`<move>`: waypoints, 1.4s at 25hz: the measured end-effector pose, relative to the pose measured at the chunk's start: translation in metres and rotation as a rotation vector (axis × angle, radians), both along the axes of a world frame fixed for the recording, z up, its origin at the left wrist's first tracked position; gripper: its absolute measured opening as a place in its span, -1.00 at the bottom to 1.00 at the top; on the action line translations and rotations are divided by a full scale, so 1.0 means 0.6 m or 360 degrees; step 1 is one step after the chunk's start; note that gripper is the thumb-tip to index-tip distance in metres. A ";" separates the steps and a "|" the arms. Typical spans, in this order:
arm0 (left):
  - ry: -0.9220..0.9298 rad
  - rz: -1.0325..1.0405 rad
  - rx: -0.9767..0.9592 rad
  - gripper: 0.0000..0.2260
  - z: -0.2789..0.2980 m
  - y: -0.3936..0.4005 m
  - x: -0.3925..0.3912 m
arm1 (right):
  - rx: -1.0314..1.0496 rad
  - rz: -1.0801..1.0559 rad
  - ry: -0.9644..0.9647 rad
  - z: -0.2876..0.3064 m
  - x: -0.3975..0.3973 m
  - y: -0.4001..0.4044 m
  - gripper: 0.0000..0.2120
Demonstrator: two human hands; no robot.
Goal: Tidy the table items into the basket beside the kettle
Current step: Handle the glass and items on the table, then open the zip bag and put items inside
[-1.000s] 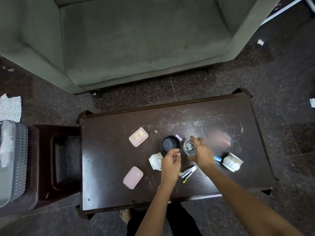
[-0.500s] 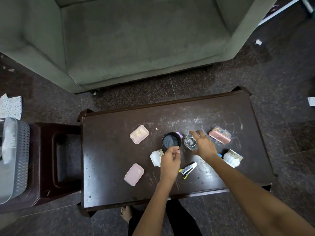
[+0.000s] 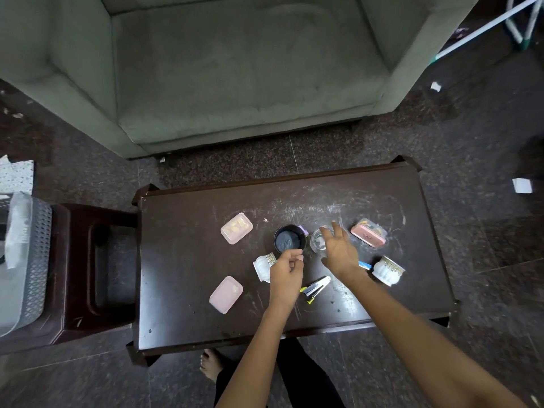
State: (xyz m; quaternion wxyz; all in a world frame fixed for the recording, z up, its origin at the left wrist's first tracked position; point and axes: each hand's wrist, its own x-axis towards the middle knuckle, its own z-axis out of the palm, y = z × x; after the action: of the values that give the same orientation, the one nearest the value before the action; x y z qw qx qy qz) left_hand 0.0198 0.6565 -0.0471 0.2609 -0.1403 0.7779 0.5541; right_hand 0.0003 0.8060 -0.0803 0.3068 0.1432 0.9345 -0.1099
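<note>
A dark wooden table point(image 3: 188, 313) carries the loose items. My left hand point(image 3: 287, 270) pinches the near rim of a black bowl point(image 3: 288, 239) at the table's middle. Just right of the bowl stands a small clear glass point(image 3: 317, 242). My right hand point(image 3: 338, 250) hovers over the glass with fingers spread and partly covers it. Two pale pink lidded boxes point(image 3: 236, 228) point(image 3: 226, 294) lie to the left. A white ribbed cup point(image 3: 263, 266) lies beside my left hand, and another white cup point(image 3: 388, 270) sits at the right. The grey perforated basket point(image 3: 36, 260) is at the far left.
A pink case point(image 3: 368, 236), a stapler point(image 3: 316, 287), a blue item point(image 3: 365, 265) and a purple item point(image 3: 303, 230) also lie on the table. The basket rests on a dark stool point(image 3: 88, 275). A grey sofa point(image 3: 235, 69) stands beyond the table.
My right hand had its fingers around the glass; now they are spread out above it. My left hand stays at the bowl's rim.
</note>
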 end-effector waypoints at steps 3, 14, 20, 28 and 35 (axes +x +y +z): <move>0.0075 0.0054 -0.0005 -0.83 0.039 -0.039 0.000 | -0.0149 -0.0030 0.0224 0.062 0.001 -0.047 -0.59; 0.0175 0.0734 -0.0192 -0.84 0.092 -0.457 -0.038 | -0.0636 0.0286 0.0242 0.167 -0.073 -0.460 -0.69; 0.0141 0.0997 -0.0168 -0.85 0.098 -0.748 -0.097 | -0.0725 0.0448 0.0256 0.176 -0.184 -0.769 -0.70; -0.0025 0.1168 -0.0133 -0.85 0.060 -0.960 -0.137 | -0.0573 0.0833 -0.0103 0.094 -0.292 -1.068 -0.52; -0.0038 0.1124 -0.0087 -0.85 0.052 -0.974 -0.119 | -0.0548 0.0527 0.0066 0.078 -0.279 -1.082 -0.79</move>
State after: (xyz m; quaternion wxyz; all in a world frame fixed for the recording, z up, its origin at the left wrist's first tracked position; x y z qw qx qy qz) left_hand -0.0516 0.0719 -0.0160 0.0584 -0.4141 0.6929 0.5874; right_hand -0.1670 0.1566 -0.0335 0.3213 -0.0687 0.9188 -0.2186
